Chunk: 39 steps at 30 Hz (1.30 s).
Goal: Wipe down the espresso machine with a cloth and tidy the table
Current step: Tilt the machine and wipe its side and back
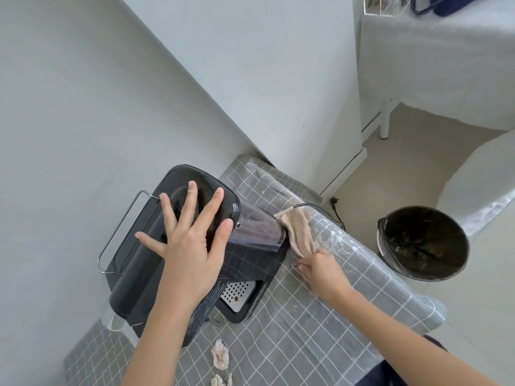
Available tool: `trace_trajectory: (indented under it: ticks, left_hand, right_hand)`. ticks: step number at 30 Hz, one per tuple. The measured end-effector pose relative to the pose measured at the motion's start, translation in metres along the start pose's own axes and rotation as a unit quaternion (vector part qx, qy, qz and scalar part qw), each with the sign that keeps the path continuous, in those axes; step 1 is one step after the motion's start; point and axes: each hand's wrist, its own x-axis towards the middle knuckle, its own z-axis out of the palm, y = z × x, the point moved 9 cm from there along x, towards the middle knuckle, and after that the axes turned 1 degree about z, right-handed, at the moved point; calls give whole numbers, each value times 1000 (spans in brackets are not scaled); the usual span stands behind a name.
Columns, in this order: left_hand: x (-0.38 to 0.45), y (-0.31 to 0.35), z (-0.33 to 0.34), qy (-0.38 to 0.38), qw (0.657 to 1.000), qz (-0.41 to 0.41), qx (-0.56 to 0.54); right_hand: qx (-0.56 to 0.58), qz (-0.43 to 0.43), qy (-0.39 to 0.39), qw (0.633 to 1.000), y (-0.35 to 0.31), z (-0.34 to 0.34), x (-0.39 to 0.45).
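A grey checked table (pixel 306 344) stands in a white-walled corner, with a lined bin (pixel 423 243) on the floor at 3 o'clock. The black machine (pixel 156 257) sits at the table's 10 o'clock edge, close against the wall. The left hand (pixel 189 246) lies flat and spread on its top, grasping nothing, steadying it. The right hand (pixel 320 271) pinches a beige cloth (pixel 296 232) and presses it against the clear tank (pixel 256 232) on the machine's 3 o'clock side. A hard sideways wipe could unseat the tank or shove the machine off its edge. The cord (pixel 334 210) trails down by the cloth and may snag. Crumpled scraps (pixel 220 358) at 6 o'clock wait to be cleared.
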Motion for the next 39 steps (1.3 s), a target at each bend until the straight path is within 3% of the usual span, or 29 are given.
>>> trace_trajectory:
  ticks: [2, 4, 7, 9, 13, 19, 30, 35, 37, 39]
  left_hand:
    - [0, 1, 0, 1, 1000, 2, 1]
    - [0, 1, 0, 3, 1000, 2, 0]
    - [1, 1, 0, 4, 1000, 4, 0]
    - [1, 1, 0, 4, 1000, 2, -5]
    - [0, 1, -1, 8, 1000, 2, -10]
    - [1, 2, -1, 11, 1000, 2, -19]
    - [1, 2, 1, 9, 1000, 7, -17]
    - [1, 3, -1, 11, 1000, 1, -18]
    - [0, 3, -1, 11, 1000, -1, -22]
    - [0, 2, -1, 10, 1000, -2, -24]
  right_hand:
    - [-63, 40, -43, 996, 11, -10, -13]
    - [-50, 41, -15, 998, 0, -33, -13]
    - [145, 14, 111, 983, -36, -71, 6]
    - [233, 2, 136, 963, -49, -70, 28]
    - [80, -74, 158, 981, -44, -27, 58]
    - [-112, -107, 233, 960, -33, -12, 40]
    - [-175, -174, 251, 936, -31, 8, 16]
    - [-193, -244, 220, 925, -33, 22, 1]
    - [-127, -249, 225, 933, -34, 9, -6]
    - [1, -197, 242, 950, -30, -15, -6]
